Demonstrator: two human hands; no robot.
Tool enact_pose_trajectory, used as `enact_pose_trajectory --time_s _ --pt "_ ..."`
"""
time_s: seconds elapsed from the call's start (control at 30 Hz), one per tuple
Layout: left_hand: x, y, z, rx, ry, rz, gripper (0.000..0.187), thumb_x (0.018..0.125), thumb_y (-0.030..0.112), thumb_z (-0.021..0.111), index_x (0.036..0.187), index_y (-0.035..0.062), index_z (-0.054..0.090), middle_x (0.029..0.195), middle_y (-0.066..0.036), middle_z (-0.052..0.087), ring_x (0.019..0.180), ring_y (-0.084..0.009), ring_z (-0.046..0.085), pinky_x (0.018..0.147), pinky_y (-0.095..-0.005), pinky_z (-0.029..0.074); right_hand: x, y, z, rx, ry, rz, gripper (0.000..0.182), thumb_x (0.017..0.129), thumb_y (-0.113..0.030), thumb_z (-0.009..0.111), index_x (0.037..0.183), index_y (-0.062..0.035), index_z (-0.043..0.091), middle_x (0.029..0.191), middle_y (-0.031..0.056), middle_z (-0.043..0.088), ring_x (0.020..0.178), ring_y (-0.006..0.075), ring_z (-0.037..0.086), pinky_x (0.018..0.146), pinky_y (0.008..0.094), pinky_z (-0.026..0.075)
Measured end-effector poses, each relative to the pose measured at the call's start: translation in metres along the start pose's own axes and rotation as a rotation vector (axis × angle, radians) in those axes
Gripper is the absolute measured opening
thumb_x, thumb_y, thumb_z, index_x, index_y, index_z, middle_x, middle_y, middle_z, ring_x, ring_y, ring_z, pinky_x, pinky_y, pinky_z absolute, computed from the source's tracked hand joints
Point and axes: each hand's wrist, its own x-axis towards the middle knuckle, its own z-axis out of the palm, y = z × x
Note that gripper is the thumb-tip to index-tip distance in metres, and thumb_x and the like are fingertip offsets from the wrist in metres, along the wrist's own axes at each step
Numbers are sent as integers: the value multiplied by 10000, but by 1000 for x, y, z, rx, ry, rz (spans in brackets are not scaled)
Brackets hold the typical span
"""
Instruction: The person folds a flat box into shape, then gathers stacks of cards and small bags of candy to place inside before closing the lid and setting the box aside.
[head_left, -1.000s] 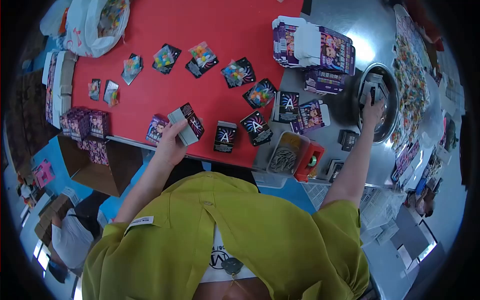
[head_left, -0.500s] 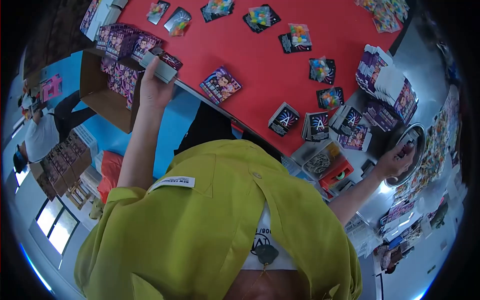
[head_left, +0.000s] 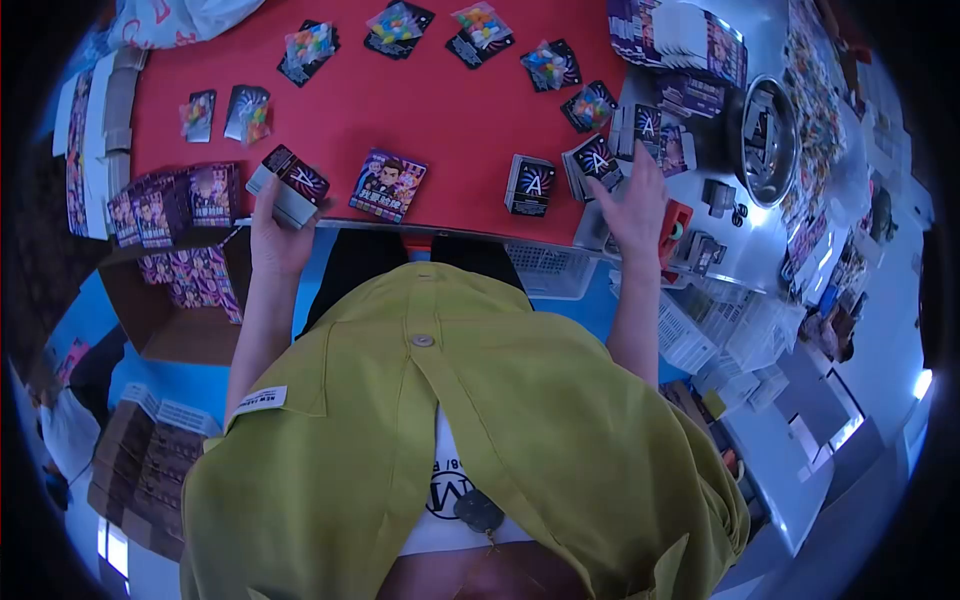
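My left hand (head_left: 280, 225) is wrapped round a stack of black cards (head_left: 293, 185) at the table's near left edge. My right hand (head_left: 636, 205) has its fingers spread beside a stack of cards marked A (head_left: 594, 160), near the table's right edge; whether it touches them I cannot tell. Another A stack (head_left: 531, 186) stands to its left. A purple printed box (head_left: 389, 185) lies flat between my hands. Several card piles, each with a bag of coloured candies (head_left: 479, 25) on top, form an arc across the red table (head_left: 400, 110).
An open cardboard box (head_left: 160, 335) of purple boxes sits below the table's left edge. At right are a round metal bowl (head_left: 768, 140), folded purple cartons (head_left: 690, 40) and a red dispenser (head_left: 675, 228). A person in white is at the far left.
The view has turned and shifted. My right hand has left the metal bowl and come over to the card stacks, its fingers now spread. My left hand still holds its cards.
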Motion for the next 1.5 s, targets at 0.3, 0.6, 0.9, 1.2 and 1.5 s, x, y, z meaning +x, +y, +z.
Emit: enact_pose_trajectory --time_s 0.3,0.6,0.9,1.2,1.5 --pt "11 -6 10 157 -169 -143 324 866 222 581 1138 55 526 1018 -95 631 940 -246 620 796 -460 513 -6 8 64 42 7 124 809 717 -396 702 1339 -20 348 1110 163 523 1043 327 508 897 463 371" --pt "18 -47 66 229 -221 -228 319 858 201 577 1132 48 521 1021 -104 629 963 -251 618 801 -459 523 -14 35 31 208 103 135 786 687 -347 731 1302 -6 381 1111 164 520 1056 317 497 928 432 361" --pt "21 -93 113 256 -196 -251 338 846 191 584 1153 66 515 1053 -109 619 989 -255 610 838 -480 500 4 137 -30 329 399 295 742 646 -281 790 1239 -5 439 1100 162 549 1024 326 526 912 430 388" --pt "8 -119 130 312 -205 -238 357 846 169 571 1183 75 497 1058 -107 621 975 -261 614 797 -491 512 56 354 -48 534 139 677 679 682 -355 765 1237 -34 541 1129 153 604 1017 266 591 887 352 454" --pt "-1 -137 139 313 -132 -215 339 840 90 566 1170 61 496 1028 -80 608 963 -235 605 834 -528 494 87 413 -26 742 -212 690 551 832 -454 632 1259 -113 564 1215 107 579 1142 203 508 985 312 356"
